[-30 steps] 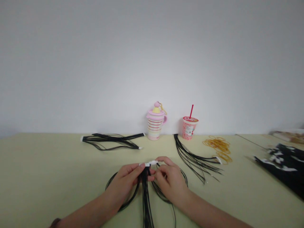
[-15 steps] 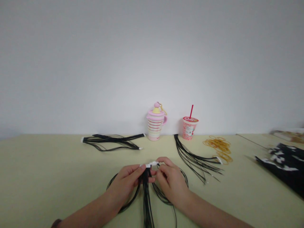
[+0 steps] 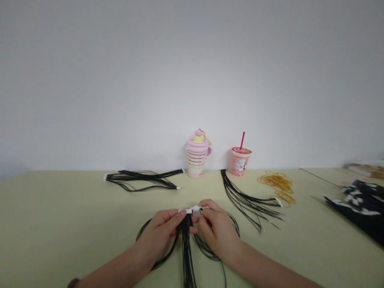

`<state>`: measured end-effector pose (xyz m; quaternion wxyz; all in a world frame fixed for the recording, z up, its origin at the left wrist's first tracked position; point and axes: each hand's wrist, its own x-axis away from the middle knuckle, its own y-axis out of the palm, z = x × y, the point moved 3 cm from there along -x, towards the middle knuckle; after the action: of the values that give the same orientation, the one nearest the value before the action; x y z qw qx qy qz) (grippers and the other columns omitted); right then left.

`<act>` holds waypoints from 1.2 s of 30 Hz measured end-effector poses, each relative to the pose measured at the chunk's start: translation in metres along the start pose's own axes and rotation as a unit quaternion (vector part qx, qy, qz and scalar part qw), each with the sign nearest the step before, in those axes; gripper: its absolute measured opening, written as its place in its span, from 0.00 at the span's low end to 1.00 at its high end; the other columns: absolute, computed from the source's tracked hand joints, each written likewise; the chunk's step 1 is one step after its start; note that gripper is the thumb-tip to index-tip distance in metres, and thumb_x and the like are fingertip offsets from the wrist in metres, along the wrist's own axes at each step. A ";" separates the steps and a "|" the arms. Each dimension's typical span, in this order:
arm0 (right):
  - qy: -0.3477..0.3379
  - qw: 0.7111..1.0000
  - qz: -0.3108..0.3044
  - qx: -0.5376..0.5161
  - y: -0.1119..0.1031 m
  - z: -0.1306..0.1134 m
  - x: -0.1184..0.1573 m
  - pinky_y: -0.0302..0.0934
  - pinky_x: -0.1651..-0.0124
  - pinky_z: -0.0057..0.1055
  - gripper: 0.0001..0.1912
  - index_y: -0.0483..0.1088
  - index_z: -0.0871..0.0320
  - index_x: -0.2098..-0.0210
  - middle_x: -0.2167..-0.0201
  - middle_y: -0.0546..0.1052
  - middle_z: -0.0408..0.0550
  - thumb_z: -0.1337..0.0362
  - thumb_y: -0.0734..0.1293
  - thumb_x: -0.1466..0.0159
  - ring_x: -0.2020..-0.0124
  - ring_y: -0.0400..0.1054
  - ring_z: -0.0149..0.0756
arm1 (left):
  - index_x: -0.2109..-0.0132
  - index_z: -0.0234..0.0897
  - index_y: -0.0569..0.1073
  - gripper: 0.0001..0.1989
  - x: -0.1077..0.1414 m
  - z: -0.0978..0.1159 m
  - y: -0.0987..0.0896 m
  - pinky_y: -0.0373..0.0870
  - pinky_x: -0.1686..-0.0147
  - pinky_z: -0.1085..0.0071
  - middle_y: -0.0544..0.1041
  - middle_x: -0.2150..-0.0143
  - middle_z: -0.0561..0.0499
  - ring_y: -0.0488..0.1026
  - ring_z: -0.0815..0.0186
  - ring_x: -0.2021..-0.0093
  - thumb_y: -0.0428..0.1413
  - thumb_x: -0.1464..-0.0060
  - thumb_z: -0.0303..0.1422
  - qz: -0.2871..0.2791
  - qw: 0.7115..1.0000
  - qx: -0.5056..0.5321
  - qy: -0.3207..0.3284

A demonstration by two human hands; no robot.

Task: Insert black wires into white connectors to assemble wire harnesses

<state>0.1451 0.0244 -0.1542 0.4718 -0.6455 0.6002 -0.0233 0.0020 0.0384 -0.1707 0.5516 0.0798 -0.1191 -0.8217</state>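
Note:
Low in the middle of the head view is a wire harness (image 3: 186, 256) of thin black wires with white connectors. My left hand (image 3: 165, 228) is closed, its thumb and fingers pinching a white connector (image 3: 188, 211) from which the black wires hang toward me. My right hand (image 3: 217, 228) is also closed, fingertips on a smaller white connector (image 3: 197, 208) just to the right, which touches or nearly touches the first one. Wires curve in loops below both hands. Fingers hide part of where the two connectors meet.
Behind lie another black wire harness (image 3: 144, 176) at left and a third harness (image 3: 246, 200) at right. A striped pink mug (image 3: 196, 158) and a pink cup with straw (image 3: 240, 162) stand by the wall. Yellow rubber bands (image 3: 277, 184) and black-and-white bundles (image 3: 360, 208) lie to the right.
Both hands keep nearly the same pose on the connectors. The whole view has shifted very slightly; nothing has been let go or newly taken hold of.

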 end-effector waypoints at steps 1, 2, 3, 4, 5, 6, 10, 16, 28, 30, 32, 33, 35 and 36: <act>0.004 1.000 0.004 -0.003 0.000 0.001 0.000 0.56 0.65 0.24 0.11 0.68 0.61 0.78 0.68 0.69 0.45 0.74 0.58 0.42 0.68 0.65 0.28 | 0.63 0.30 0.77 0.16 0.000 -0.001 0.000 0.69 0.62 0.69 0.78 0.66 0.43 0.74 0.65 0.70 0.55 0.52 0.39 0.001 1.000 0.000 0.001; 0.008 1.000 0.009 -0.008 0.000 0.001 -0.001 0.56 0.66 0.24 0.11 0.68 0.61 0.79 0.69 0.69 0.45 0.74 0.59 0.43 0.68 0.65 0.28 | 0.64 0.31 0.77 0.15 -0.001 -0.001 -0.001 0.69 0.63 0.70 0.78 0.66 0.43 0.74 0.65 0.71 0.55 0.52 0.39 0.003 1.000 0.000 0.002; 0.014 1.000 0.013 -0.015 0.000 0.002 -0.002 0.56 0.67 0.23 0.11 0.68 0.61 0.80 0.69 0.70 0.45 0.74 0.59 0.44 0.69 0.65 0.27 | 0.64 0.31 0.77 0.15 -0.001 -0.002 -0.001 0.69 0.63 0.70 0.78 0.66 0.44 0.74 0.66 0.71 0.55 0.52 0.39 0.006 1.000 0.000 0.003; 0.020 0.999 0.017 -0.022 0.000 0.002 -0.003 0.56 0.68 0.23 0.11 0.69 0.61 0.80 0.70 0.70 0.45 0.74 0.60 0.44 0.70 0.65 0.27 | 0.64 0.31 0.77 0.15 -0.001 -0.002 -0.002 0.69 0.63 0.71 0.78 0.67 0.44 0.74 0.66 0.71 0.55 0.52 0.39 0.008 1.000 0.000 0.003; 0.026 0.999 0.020 -0.029 0.000 0.002 -0.003 0.56 0.69 0.22 0.11 0.69 0.61 0.80 0.70 0.71 0.45 0.74 0.60 0.44 0.71 0.65 0.27 | 0.64 0.31 0.77 0.15 -0.002 -0.002 -0.002 0.69 0.63 0.71 0.78 0.67 0.44 0.74 0.66 0.72 0.55 0.52 0.39 0.007 1.000 0.000 0.002; 0.032 0.999 0.023 -0.032 -0.001 0.001 -0.004 0.56 0.69 0.22 0.11 0.70 0.61 0.79 0.70 0.71 0.46 0.74 0.60 0.44 0.72 0.65 0.27 | 0.64 0.30 0.77 0.16 -0.002 -0.002 -0.002 0.69 0.64 0.72 0.78 0.68 0.44 0.74 0.67 0.72 0.55 0.52 0.40 0.005 1.000 0.000 -0.003; 0.030 0.999 0.026 -0.034 -0.005 -0.002 -0.004 0.57 0.70 0.22 0.12 0.71 0.62 0.78 0.70 0.72 0.47 0.73 0.59 0.43 0.72 0.65 0.27 | 0.67 0.29 0.77 0.15 -0.003 0.003 0.002 0.69 0.68 0.73 0.78 0.70 0.44 0.74 0.66 0.74 0.56 0.53 0.39 0.007 0.999 0.004 -0.038; -0.044 0.998 0.013 -0.032 -0.005 -0.005 -0.002 0.59 0.67 0.22 0.13 0.69 0.61 0.79 0.64 0.72 0.47 0.73 0.58 0.42 0.67 0.67 0.27 | 0.69 0.28 0.76 0.11 -0.003 0.011 0.003 0.69 0.63 0.70 0.78 0.70 0.43 0.74 0.63 0.69 0.56 0.54 0.34 0.031 0.997 0.046 -0.054; -0.046 0.999 0.016 0.004 0.000 -0.010 0.000 0.60 0.69 0.21 0.11 0.70 0.60 0.79 0.64 0.73 0.47 0.72 0.60 0.44 0.69 0.68 0.27 | 0.74 0.34 0.77 0.15 0.004 0.015 0.006 0.64 0.67 0.74 0.77 0.76 0.49 0.71 0.66 0.74 0.51 0.50 0.38 0.077 0.991 -0.106 -0.005; -0.048 0.999 0.019 0.001 -0.001 -0.011 0.000 0.60 0.67 0.22 0.10 0.70 0.60 0.79 0.64 0.73 0.47 0.72 0.60 0.44 0.69 0.67 0.27 | 0.73 0.33 0.77 0.16 0.004 0.015 0.006 0.63 0.67 0.74 0.77 0.76 0.49 0.70 0.66 0.74 0.51 0.51 0.40 0.073 0.990 -0.123 -0.006; -0.044 0.999 0.017 -0.011 -0.002 -0.011 0.000 0.60 0.65 0.22 0.11 0.70 0.59 0.78 0.65 0.73 0.46 0.73 0.60 0.44 0.68 0.67 0.27 | 0.72 0.33 0.77 0.16 0.004 0.014 0.005 0.62 0.67 0.74 0.76 0.76 0.50 0.70 0.66 0.73 0.51 0.50 0.41 0.061 0.991 -0.116 -0.004; -0.041 0.999 0.015 -0.021 -0.003 -0.011 -0.001 0.60 0.65 0.22 0.11 0.71 0.59 0.77 0.66 0.73 0.45 0.73 0.60 0.43 0.68 0.67 0.27 | 0.71 0.33 0.77 0.17 0.004 0.014 0.005 0.62 0.67 0.74 0.76 0.76 0.50 0.69 0.67 0.73 0.51 0.50 0.41 0.053 0.992 -0.113 -0.002; -0.037 0.998 0.016 -0.042 -0.004 -0.012 -0.002 0.59 0.65 0.21 0.12 0.71 0.59 0.75 0.68 0.74 0.44 0.73 0.58 0.42 0.68 0.67 0.27 | 0.70 0.32 0.77 0.17 0.004 0.014 0.005 0.61 0.67 0.74 0.76 0.77 0.50 0.69 0.67 0.74 0.51 0.51 0.41 0.046 0.992 -0.120 0.000; -0.036 0.998 0.017 -0.049 -0.005 -0.012 -0.002 0.59 0.66 0.20 0.13 0.72 0.59 0.74 0.69 0.74 0.44 0.74 0.58 0.41 0.68 0.67 0.26 | 0.70 0.32 0.77 0.17 0.005 0.015 0.005 0.61 0.68 0.74 0.75 0.77 0.51 0.68 0.68 0.75 0.51 0.51 0.42 0.048 0.990 -0.129 0.000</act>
<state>0.1412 0.0182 -0.1434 0.4613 -0.6578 0.5941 0.0380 0.0009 0.0338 -0.1550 0.5960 0.0023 -0.0158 -0.8028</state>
